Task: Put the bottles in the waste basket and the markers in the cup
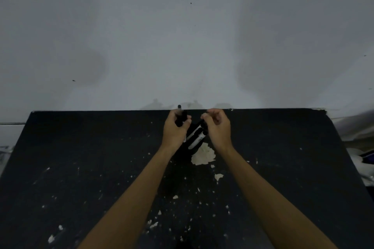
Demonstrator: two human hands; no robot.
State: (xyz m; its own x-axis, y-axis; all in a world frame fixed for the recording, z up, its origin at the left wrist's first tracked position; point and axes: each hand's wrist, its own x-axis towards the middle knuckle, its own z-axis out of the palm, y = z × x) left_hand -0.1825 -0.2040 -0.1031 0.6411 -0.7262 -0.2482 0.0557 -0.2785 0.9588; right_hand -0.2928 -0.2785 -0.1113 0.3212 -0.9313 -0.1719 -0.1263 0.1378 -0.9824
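My left hand (175,128) is closed around a black marker (180,115) that stands upright, its tip poking above my fingers at the table's far edge. Between my hands, a dark cup (185,151) is hard to tell from the black table (81,157). Two or three markers with white labels (194,137) lean in the cup. My right hand (217,127) hovers right next to their dark tops with its fingers curled and thumb against forefinger. Whether it grips one is hidden. No bottle or waste basket is in view.
The black table is flecked with chipped pale patches, the largest (203,155) just right of the cup. A grey wall (182,36) rises straight behind the far edge. Pale clutter (360,157) lies beyond the table's right edge.
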